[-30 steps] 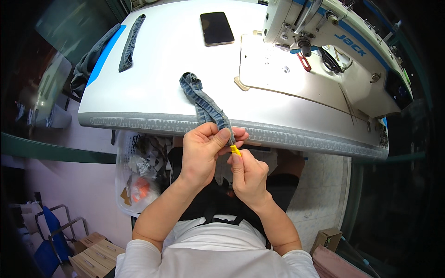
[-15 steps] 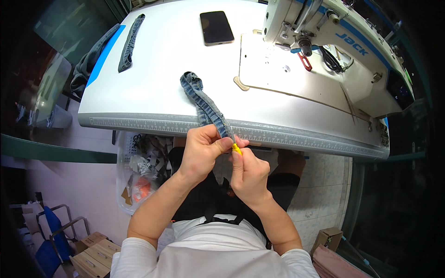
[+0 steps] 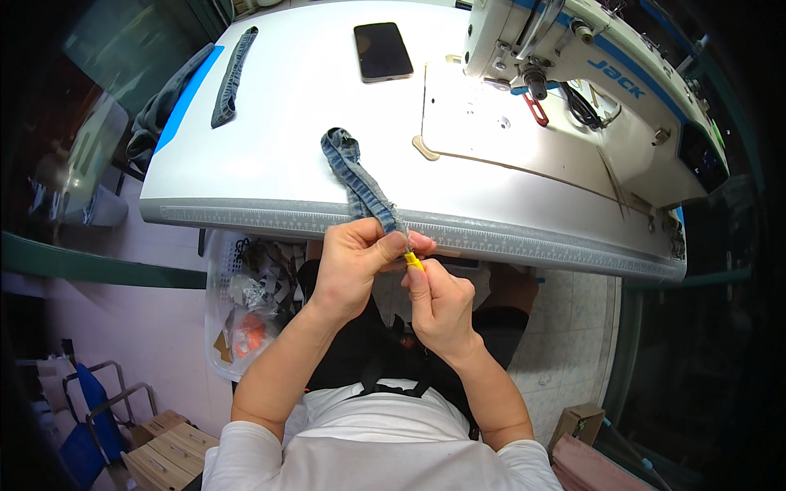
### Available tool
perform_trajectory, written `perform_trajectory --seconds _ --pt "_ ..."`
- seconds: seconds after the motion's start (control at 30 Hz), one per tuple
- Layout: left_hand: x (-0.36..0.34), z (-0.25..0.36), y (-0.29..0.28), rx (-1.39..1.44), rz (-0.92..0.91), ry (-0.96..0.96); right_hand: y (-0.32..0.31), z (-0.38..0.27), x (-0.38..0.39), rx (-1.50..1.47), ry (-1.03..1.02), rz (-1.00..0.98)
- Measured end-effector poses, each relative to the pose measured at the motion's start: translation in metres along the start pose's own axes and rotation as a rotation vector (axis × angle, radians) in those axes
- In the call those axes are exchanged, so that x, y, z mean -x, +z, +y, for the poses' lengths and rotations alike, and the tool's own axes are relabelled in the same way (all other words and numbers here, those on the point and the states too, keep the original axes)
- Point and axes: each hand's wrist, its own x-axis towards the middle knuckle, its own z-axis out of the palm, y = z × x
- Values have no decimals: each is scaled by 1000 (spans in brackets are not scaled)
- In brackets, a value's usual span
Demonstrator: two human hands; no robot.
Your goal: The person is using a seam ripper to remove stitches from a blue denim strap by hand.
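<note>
A blue denim waistband strip (image 3: 358, 176), folded into a long loop, lies on the table with its near end over the front edge. My left hand (image 3: 345, 266) pinches that near end between thumb and fingers. My right hand (image 3: 444, 307) is closed round a small yellow-handled seam ripper (image 3: 415, 261), its thin metal tip against the denim beside my left thumb. Most of the handle is hidden in my right fist, and the exact contact of the tip is too small to make out.
A second denim strip (image 3: 235, 78) lies at the far left of the table, near dark denim (image 3: 166, 106) over its edge. Behind are a black phone (image 3: 383, 51) and, at right, a sewing machine (image 3: 622, 74). A ruler strip (image 3: 270, 218) lines the front edge; a white basket (image 3: 219, 286) stands below.
Both hands stay at the strip's near end. The seam ripper has shifted slightly left and more of its metal tip shows; the right hand's grip is unchanged.
</note>
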Motion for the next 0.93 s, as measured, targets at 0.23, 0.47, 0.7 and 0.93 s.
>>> perform_trajectory --seconds 0.23,0.47,0.7,0.93 --pt "-3 2 -6 -175 -57 59 8 0 -3 -10 -52 48" --pt "-6 5 -10 -284 -109 23 5 2 -3 -92 39 96" --pt "16 -9 -4 -107 -82 -99 -44 -40 -13 -392 232 -2" --pt "34 25 8 7 -148 -120 -75 9 -93 757 -112 262"
